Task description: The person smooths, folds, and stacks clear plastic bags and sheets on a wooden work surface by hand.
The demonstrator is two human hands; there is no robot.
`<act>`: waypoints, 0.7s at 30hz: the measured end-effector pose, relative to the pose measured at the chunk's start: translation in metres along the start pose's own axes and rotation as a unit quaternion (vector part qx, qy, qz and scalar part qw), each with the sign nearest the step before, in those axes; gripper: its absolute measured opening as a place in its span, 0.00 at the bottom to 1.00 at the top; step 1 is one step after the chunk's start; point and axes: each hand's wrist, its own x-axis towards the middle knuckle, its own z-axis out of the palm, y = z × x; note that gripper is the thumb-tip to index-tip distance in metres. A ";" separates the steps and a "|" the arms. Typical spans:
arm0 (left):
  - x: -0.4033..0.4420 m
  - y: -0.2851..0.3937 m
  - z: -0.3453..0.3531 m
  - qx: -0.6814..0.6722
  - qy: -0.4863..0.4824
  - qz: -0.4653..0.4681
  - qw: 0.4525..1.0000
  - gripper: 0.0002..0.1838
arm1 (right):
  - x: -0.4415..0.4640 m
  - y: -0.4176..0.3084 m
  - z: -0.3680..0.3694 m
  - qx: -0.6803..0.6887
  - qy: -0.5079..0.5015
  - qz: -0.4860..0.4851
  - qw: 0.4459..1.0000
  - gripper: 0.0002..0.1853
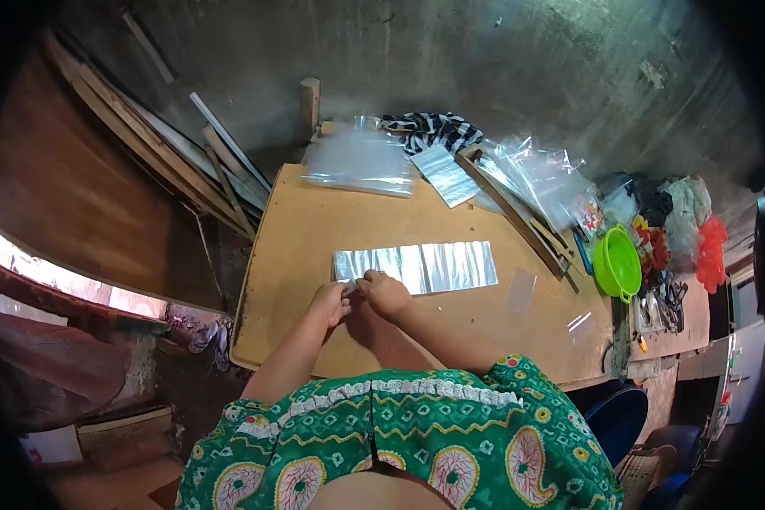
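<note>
A long strip of shiny clear plastic (450, 265) lies across the wooden table, with crease-like lines along it. At its near left corner, my left hand (330, 303) is closed, with the fingertips pinching the plastic. My right hand (384, 293) is closed beside it, its fingers bent down on the strip's lower left edge. The two hands almost touch. Exactly what lies between the fingertips is small and partly hidden by the fingers. A small flat clear plastic piece (521, 291) rests to the right of the strip.
Stacked clear plastic sheets (357, 161) lie at the table's (314, 225) back, near a striped cloth (433, 130) and another plastic strip (444, 175). A wooden tray (518, 217) holds plastic bags. Rightward are a green basket (618, 265) and a red bag (711, 255).
</note>
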 end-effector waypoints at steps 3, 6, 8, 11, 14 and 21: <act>-0.024 -0.004 0.018 0.029 0.002 0.010 1.000 0.08 | -0.010 0.004 0.005 -0.018 0.020 0.009 1.000 0.05; -0.053 -0.001 0.045 -0.028 0.029 0.003 0.999 0.09 | -0.020 0.003 -0.009 0.026 0.025 0.028 0.999 0.04; -0.064 0.000 0.053 -0.009 0.020 0.030 0.999 0.10 | -0.024 0.003 -0.021 0.121 0.008 0.064 0.990 0.04; -0.065 -0.001 0.051 0.042 0.012 0.088 0.995 0.11 | -0.024 0.023 -0.032 0.198 0.038 0.069 0.977 0.05; -0.067 0.014 0.038 0.159 0.062 0.163 0.972 0.12 | -0.027 0.074 -0.051 0.329 0.143 0.183 0.915 0.07; -0.071 0.057 -0.045 0.385 0.356 0.181 0.832 0.20 | -0.110 0.160 -0.162 0.328 0.530 0.327 0.711 0.07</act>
